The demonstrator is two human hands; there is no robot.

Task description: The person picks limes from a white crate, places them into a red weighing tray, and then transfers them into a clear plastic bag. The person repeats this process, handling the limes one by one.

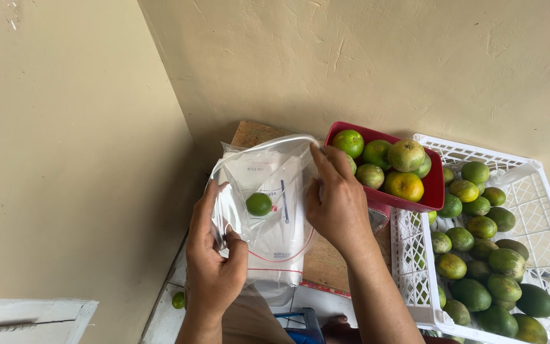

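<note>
Both hands spread the bag (268,210) mouth wide so fruit can drop in: the left hand (214,267) pinches the near rim, the right hand (338,204) pinches the far rim. 1 lime (259,204) sits inside. The red tray (437,191) and white crate (542,185) stand just beside, in reach.

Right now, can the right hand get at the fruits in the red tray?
Probably yes. The right hand grips the clear bag's rim, right beside the red tray, and nothing stands between them. It would have to release the bag first.
</note>
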